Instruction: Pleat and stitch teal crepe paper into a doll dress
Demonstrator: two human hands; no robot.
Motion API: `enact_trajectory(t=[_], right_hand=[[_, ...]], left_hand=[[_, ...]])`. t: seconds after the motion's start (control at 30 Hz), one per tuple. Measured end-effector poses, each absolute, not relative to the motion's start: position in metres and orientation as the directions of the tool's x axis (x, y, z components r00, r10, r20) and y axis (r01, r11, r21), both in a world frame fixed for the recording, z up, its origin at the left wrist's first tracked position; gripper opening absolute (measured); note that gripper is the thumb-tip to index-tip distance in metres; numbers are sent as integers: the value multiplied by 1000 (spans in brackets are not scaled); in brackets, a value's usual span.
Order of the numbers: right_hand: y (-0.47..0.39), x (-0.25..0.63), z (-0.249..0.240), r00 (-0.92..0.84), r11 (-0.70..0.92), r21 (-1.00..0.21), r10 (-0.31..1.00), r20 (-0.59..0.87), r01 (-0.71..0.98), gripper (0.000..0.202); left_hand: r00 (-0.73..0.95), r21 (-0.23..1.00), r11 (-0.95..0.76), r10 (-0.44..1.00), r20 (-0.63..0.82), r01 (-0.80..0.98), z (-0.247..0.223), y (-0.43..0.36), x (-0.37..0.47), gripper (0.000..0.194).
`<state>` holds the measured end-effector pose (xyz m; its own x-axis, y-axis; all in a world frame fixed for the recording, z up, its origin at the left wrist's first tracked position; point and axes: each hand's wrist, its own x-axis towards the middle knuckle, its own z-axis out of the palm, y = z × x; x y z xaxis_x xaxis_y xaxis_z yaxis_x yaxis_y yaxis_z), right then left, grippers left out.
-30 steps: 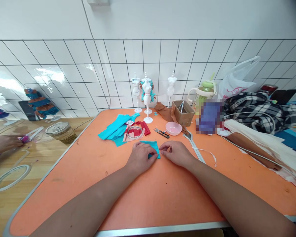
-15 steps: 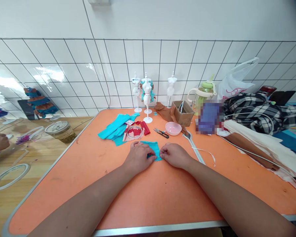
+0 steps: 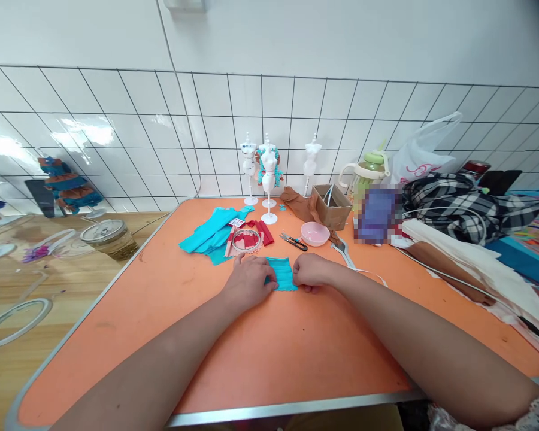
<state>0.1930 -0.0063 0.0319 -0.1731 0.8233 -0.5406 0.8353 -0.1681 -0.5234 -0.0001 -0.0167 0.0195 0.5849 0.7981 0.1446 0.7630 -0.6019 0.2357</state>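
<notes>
A small piece of turquoise cloth [image 3: 282, 274] with crosswise folds lies on the orange table [image 3: 251, 365] between my hands. My left hand [image 3: 250, 280] is closed on its left edge, thumb and fingers together, and covers that end. Curled like a fist, my right hand [image 3: 312, 272] grips the right edge; its fingertips are mostly hidden. Beyond my hands are black-handled thread snips [image 3: 294, 242], a roll of tape [image 3: 246, 240] on red cloth [image 3: 265, 233], and a pile of larger turquoise cloth [image 3: 211, 234].
White mini dress forms [image 3: 269, 173] stand by the tiled wall. A pink bowl [image 3: 315, 234], a cardboard box [image 3: 332, 206] and a green-lidded jug [image 3: 371, 170] are at the back right. Plaid fabric [image 3: 449, 203] lies far right. A lidded jar [image 3: 109, 238] sits on the wooden table leftward.
My right hand has rolled over into a fist at the cloth's right edge, its forearm swinging up. My left hand has slid slightly left, showing more cloth. The other person's hand at far left has gone from view.
</notes>
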Motion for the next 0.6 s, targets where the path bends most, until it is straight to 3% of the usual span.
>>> enact_trajectory(t=[0.2,0.37,0.47,0.6], right_hand=[[5,188,32,-176,-168,-443,752,-635,881,7],[14,196,29,-218,-120,-450,748,-627,885,19],[14,214,22,-315,-96,-594,775,-548,799,25],[9,238,12,-405,-143,-851,832,-379,505,37]], left_hand=[[599,243,-604,794,104,759,21,-10,-8,18],[615,301,-605,785,74,737,24,-3,-16,20],[618,340,-600,783,67,724,24,1,-19,20],[618,380,-605,779,103,700,20,5,-21,17]])
